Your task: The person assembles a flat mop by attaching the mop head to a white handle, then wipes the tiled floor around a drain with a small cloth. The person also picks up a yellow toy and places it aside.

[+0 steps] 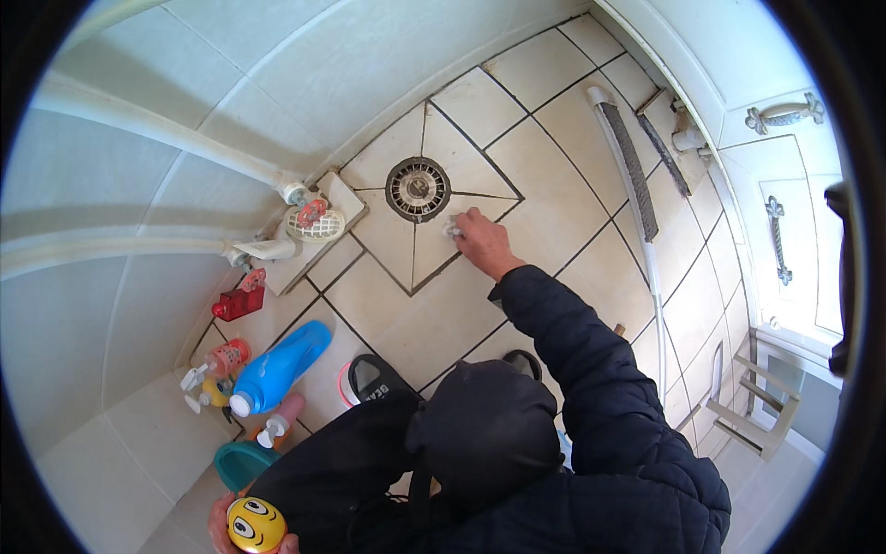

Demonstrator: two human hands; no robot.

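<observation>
My right hand reaches down to the tiled floor with its fingers pinched on a small whitish wad; I cannot tell what it is made of. The wad is close to the lower right rim of a round, grated floor drain, which looks dirty and dark. At the lower left, my left hand wraps round a yellow, round thing with cartoon eyes. Its underside is hidden, so whether it is a ball or a container does not show.
Left of my knee stand a blue bottle, a pink pump bottle, a red bottle and a teal basin. Pipes with red valves run along the left wall. A long-handled flat mop lies by the white cabinet.
</observation>
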